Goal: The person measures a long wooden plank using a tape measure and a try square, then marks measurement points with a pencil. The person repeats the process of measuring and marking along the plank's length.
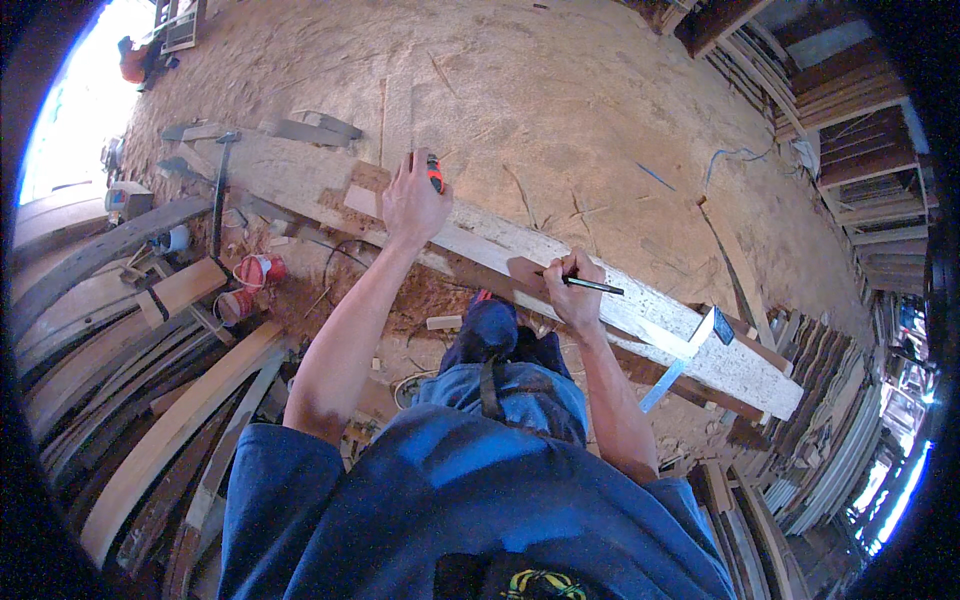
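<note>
A long, pale wooden beam [490, 240] runs across in front of me, from far left to near right. Over its left part, my left hand [412, 205] is closed around an orange and black tape measure [435, 174]. Farther right, my right hand [576, 292] grips a dark pen [597, 286] and rests against the beam's top face. A brownish block [365, 196] lies on the wood beside my left hand. Toward the right end, a metal square [672, 350] sits across the beam, its blade overhanging the near edge.
A dark bar clamp [222, 180] crosses the beam's far left end. Red and white buckets [258, 272] stand left of me, near piled curved timbers [180, 430]. Stacked boards [815, 410] lie at the right. A person in orange [132, 62] is far off at upper left.
</note>
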A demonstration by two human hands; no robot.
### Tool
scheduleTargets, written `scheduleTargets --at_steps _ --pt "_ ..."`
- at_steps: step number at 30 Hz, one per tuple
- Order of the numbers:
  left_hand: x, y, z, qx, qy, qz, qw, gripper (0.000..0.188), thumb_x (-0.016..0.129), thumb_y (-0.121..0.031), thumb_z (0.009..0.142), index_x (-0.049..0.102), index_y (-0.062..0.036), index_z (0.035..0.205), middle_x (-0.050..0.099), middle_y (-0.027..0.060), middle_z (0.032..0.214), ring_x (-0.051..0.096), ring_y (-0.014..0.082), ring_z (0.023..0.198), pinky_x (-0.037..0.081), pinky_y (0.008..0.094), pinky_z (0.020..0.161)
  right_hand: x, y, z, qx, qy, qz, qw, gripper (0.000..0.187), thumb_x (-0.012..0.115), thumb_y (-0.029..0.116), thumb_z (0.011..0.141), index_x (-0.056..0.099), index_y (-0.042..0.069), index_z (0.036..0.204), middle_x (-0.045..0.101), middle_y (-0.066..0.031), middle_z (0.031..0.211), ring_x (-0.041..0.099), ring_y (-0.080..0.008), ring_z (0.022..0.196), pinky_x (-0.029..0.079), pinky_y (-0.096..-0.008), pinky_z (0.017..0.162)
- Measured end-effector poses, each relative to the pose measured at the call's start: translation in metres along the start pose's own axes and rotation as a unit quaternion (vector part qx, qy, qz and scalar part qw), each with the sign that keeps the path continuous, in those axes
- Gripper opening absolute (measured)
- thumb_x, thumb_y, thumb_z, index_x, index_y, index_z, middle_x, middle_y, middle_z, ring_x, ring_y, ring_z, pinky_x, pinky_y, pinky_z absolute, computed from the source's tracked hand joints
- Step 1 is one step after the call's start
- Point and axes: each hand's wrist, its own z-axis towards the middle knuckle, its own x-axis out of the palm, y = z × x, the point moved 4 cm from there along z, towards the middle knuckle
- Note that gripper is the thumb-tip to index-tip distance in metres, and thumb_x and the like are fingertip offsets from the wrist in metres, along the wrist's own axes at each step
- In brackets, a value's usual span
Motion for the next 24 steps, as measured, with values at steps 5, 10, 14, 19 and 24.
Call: scheduleTargets --at_steps 5,10,14,19,24 --pt "0.0002 0.0006 -0.0003 0.000 0.001 0.004 1.000 0.057 0.074 -0.021 0.079 0.051 -0.0072 0.129 0.062 0.0181 0.116 0.066 0.0390 0.106 0.055 0.0516 0.084 0.0010 0.0030 0.0018 0.018 0.009 -0.004 1.000 0.032 0.069 0.008 0.085 0.041 0.005 0.069 0.043 -0.0054 0.054 0.039 -0.0128 0.050 0.035 -0.0332 0.048" --pt "0.0017 0.0006 0.0005 -0.001 0.009 -0.001 1.000 0.058 0.075 -0.021 0.079 0.051 -0.0064 0.130 0.062 0.0186 0.119 0.066 0.0393 0.107 0.055 0.0515 0.085 -0.0012 0.0054 0.0030 0.013 0.004 -0.025 1.000 0.026 0.069 0.011 0.084 0.047 0.005 0.070 0.049 -0.0082 0.054 0.046 -0.0165 0.046 0.039 -0.0341 0.047" --pt "0.0015 -0.0008 -0.0002 0.003 0.000 0.009 1.000 0.060 0.075 -0.021 0.078 0.051 -0.0053 0.131 0.061 0.0188 0.119 0.066 0.0392 0.107 0.055 0.0515 0.085 -0.0008 0.0008 0.0018 0.028 0.006 -0.034 0.999 0.027 0.069 0.012 0.084 0.047 0.005 0.070 0.049 -0.0088 0.054 0.047 -0.0179 0.046 0.040 -0.0352 0.047" --pt "0.0012 0.0006 -0.0010 0.003 -0.008 0.015 1.000 0.061 0.074 -0.021 0.078 0.050 -0.0048 0.132 0.061 0.0189 0.119 0.065 0.0394 0.107 0.055 0.0519 0.085 0.0000 0.0009 0.0017 0.030 0.004 -0.030 0.999 0.027 0.069 0.012 0.084 0.047 0.005 0.069 0.048 -0.0096 0.053 0.047 -0.0192 0.046 0.040 -0.0369 0.048" --pt "0.0031 0.0022 -0.0008 0.009 -0.006 0.002 1.000 0.059 0.074 -0.022 0.078 0.051 -0.0055 0.130 0.061 0.0186 0.118 0.066 0.0398 0.105 0.055 0.0523 0.084 -0.0011 0.0019 0.0010 0.015 0.001 -0.030 0.999 0.027 0.068 0.011 0.084 0.046 0.005 0.069 0.047 -0.0100 0.053 0.047 -0.0200 0.046 0.040 -0.0379 0.048"
